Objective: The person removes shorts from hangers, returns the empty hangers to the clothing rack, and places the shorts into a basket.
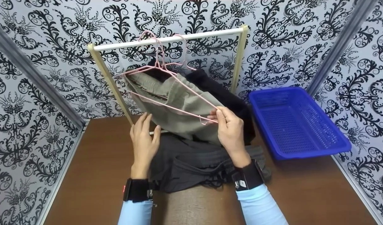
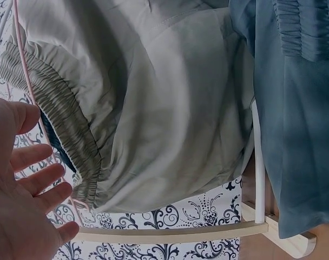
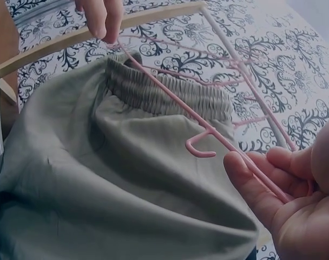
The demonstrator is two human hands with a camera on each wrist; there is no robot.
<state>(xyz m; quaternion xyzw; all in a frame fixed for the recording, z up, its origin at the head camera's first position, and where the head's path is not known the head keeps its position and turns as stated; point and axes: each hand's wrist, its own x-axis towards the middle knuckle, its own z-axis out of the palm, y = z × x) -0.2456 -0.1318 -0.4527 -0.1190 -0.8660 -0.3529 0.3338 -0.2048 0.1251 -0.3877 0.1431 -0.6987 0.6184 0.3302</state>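
Hanger [image 3: 210, 131] — in right hand [image 1: 231, 127]; close pinch

We find the head view evenly bright, a pale sheen on the counter [image 1: 191, 203] and little detail in the dark garment [image 1: 191, 165]. Our wrist views are dimmer and cooler: soft shadows fill the grey-green garment's [image 3: 126, 168] folds, lens distortion bows the wooden bar [image 2: 170, 234], and the patterned wall [image 3: 294, 86] pales at upper right.
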